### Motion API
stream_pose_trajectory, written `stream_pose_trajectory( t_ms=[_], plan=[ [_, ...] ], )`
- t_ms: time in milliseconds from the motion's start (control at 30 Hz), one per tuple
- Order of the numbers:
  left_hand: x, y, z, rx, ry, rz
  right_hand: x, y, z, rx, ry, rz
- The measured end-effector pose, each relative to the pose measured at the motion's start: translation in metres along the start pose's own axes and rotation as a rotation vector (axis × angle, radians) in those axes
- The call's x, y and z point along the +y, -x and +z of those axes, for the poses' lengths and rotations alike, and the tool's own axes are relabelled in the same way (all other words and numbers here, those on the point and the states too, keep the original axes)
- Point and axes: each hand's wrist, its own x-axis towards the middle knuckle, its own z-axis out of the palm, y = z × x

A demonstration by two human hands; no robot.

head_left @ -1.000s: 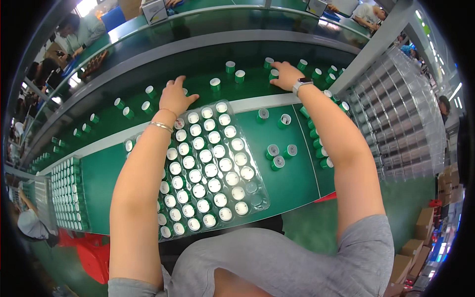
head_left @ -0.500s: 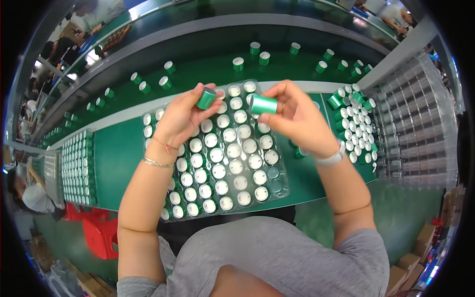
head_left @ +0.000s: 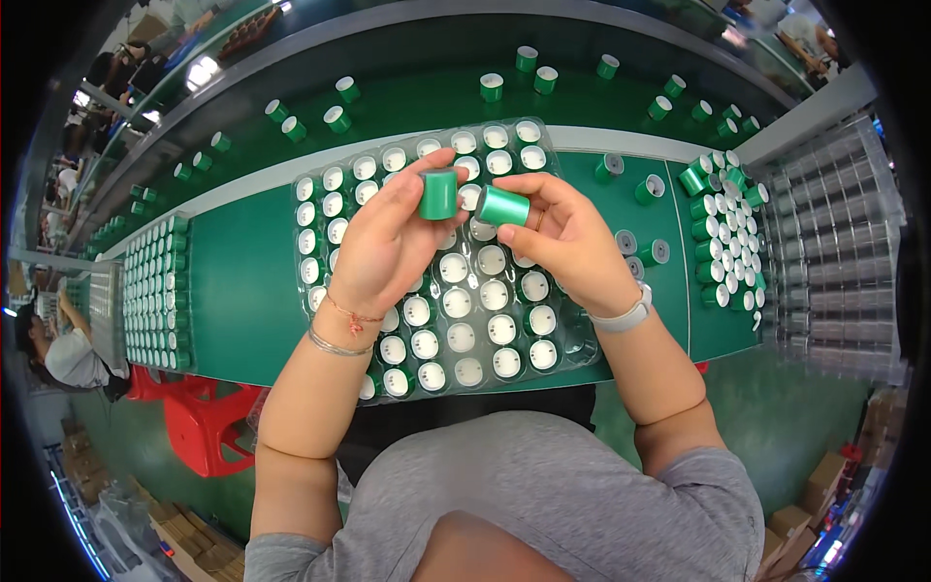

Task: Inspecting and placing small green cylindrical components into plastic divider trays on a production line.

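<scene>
My left hand (head_left: 388,238) holds a small green cylinder cap (head_left: 437,194) upright between thumb and fingers. My right hand (head_left: 567,238) grips a second green cylinder cap (head_left: 503,206), tilted on its side. Both hands hover close together above a clear plastic tray (head_left: 320,330) whose pockets are filled with several green caps showing white insides. The hands hide the tray's middle pockets.
A second filled tray (head_left: 155,291) lies at the left. Loose green caps (head_left: 722,242) cluster at the right, and more stand scattered on the far belt (head_left: 388,107). Stacked empty clear trays (head_left: 834,252) sit far right. A red stool (head_left: 208,427) stands below left.
Both hands came back from the far belt, each with a green cap, and now hold them lower and closer together over the tray.
</scene>
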Motion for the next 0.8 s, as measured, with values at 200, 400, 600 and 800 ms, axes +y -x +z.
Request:
stream_pose_trajectory(
  t_ms=[200,400,600,800],
  plan=[
    [0.0014,0.0025,0.0010,0.038,-0.366,0.165,0.0045,0.0001,0.0006,0.014,-0.022,-0.074],
    [0.0006,0.0040,-0.0004,-0.059,-0.507,0.267,0.0060,0.0016,-0.0070,0.025,-0.002,-0.133],
    [-0.0048,0.0010,-0.0025,-0.218,-0.535,0.347,0.0082,0.0035,-0.0029,0.020,-0.006,-0.186],
    [-0.0056,0.0014,-0.0027,-0.274,-0.505,0.367,0.0065,0.0043,-0.0036,-0.017,-0.001,-0.187]
  ],
)
